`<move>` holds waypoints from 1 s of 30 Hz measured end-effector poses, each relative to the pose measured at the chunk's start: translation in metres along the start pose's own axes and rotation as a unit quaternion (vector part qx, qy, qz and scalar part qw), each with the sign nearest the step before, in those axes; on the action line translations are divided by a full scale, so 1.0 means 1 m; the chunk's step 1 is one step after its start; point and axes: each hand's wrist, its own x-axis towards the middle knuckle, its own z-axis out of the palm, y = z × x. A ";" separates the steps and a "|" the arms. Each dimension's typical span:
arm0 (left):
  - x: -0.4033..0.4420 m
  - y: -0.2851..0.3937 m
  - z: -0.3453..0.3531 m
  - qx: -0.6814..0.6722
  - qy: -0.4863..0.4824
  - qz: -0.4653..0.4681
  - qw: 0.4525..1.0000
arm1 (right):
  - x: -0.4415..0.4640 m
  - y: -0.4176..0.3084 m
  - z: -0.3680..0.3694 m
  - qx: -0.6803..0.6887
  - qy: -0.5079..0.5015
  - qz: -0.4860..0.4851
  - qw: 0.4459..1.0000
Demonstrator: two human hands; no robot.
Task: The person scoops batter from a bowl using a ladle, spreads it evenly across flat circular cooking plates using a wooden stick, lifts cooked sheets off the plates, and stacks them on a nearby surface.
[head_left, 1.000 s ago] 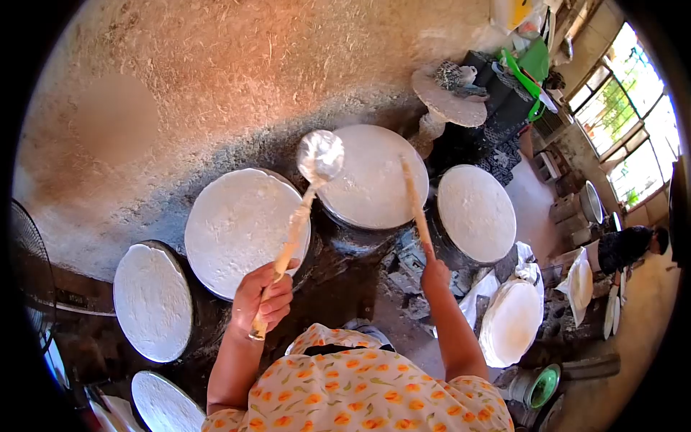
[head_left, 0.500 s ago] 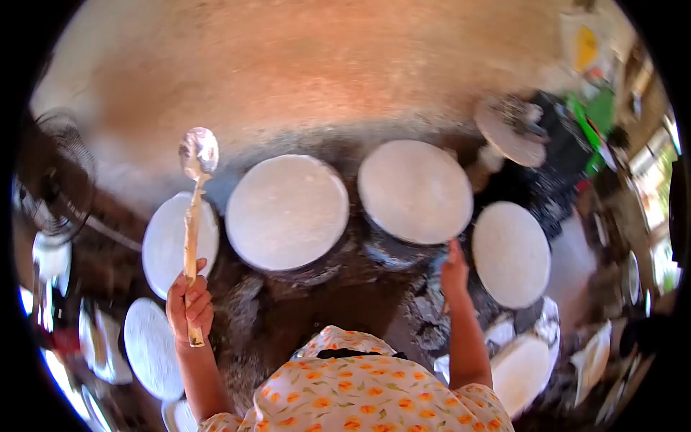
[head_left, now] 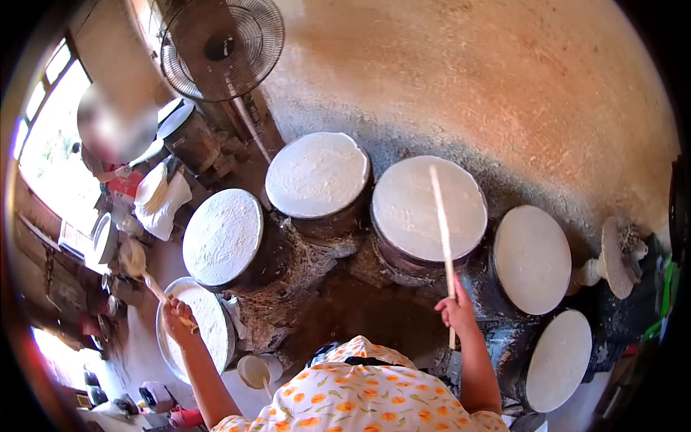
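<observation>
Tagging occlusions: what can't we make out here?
Pan: part hidden, head view, behind left hand and forearm.
Co-worker: head hidden, head view, by blur patch.
Ladle: contents, if any, too small to tell, head view.
Green item: cut off, head view, by dark right edge.

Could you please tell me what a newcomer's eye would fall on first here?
Probably the arc of round, white-topped vessels across the middle of the view. Next come the wooden stick in the right hand, seen across one white top, and the ladle in the left hand. A caged fan stands at upper left.
</observation>
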 end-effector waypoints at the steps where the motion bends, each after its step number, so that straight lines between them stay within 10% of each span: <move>1: 0.004 -0.003 -0.028 -0.026 0.029 0.012 0.999 | 0.003 -0.011 0.017 0.010 -0.058 -0.001 0.998; 5: 0.020 -0.024 -0.164 0.031 0.180 0.016 0.983 | 0.031 -0.036 0.094 0.007 -0.203 -0.001 0.979; 12: 0.006 -0.054 -0.298 -0.031 0.410 -0.302 0.860 | 0.178 -0.003 0.204 -0.404 0.060 -0.389 0.826; 14: -0.001 -0.067 -0.308 -0.046 0.408 -0.324 0.853 | 0.147 -0.070 0.234 -0.615 -0.015 -0.078 0.784; 16: -0.008 -0.071 -0.299 -0.026 0.391 -0.333 0.858 | 0.175 -0.066 0.247 -0.624 0.008 0.002 0.782; 20: -0.002 -0.084 -0.288 0.019 0.384 -0.323 0.865 | 0.179 -0.077 0.262 -0.657 0.052 -0.046 0.750; 30: 0.026 -0.148 -0.285 0.010 0.404 -0.374 0.835 | 0.036 -0.037 0.253 -0.423 -0.092 -0.152 0.889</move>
